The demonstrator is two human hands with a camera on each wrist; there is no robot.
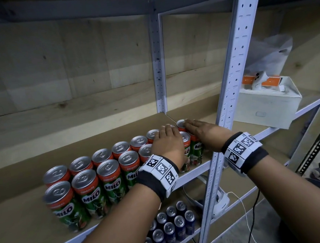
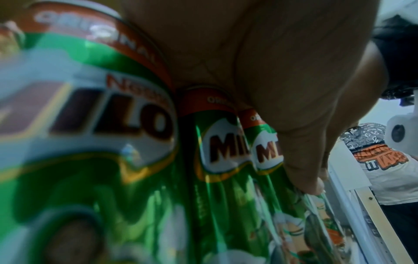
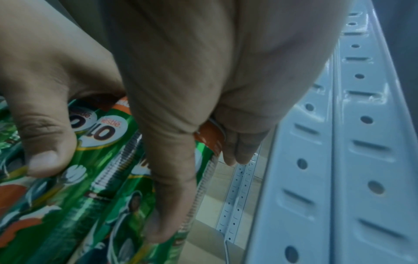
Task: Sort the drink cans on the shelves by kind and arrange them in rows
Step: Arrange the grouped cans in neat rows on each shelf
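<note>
My left hand (image 1: 166, 142) and right hand (image 1: 200, 131) lie flat, grip apart, atop the Milo cans (image 1: 109, 175) at the shelf (image 1: 197, 171) rows' right end; pressing unevenly could topple front cans off the edge.

The tall green-and-orange Milo cans (image 1: 95, 186) stand in two rows on the brown board shelf (image 1: 25, 218), left of the white perforated steel upright (image 1: 234, 73). Right of that upright sits a white cardboard box (image 1: 265, 107); below the shelf, dark blue cans (image 1: 169, 228) stand in rows.
</note>
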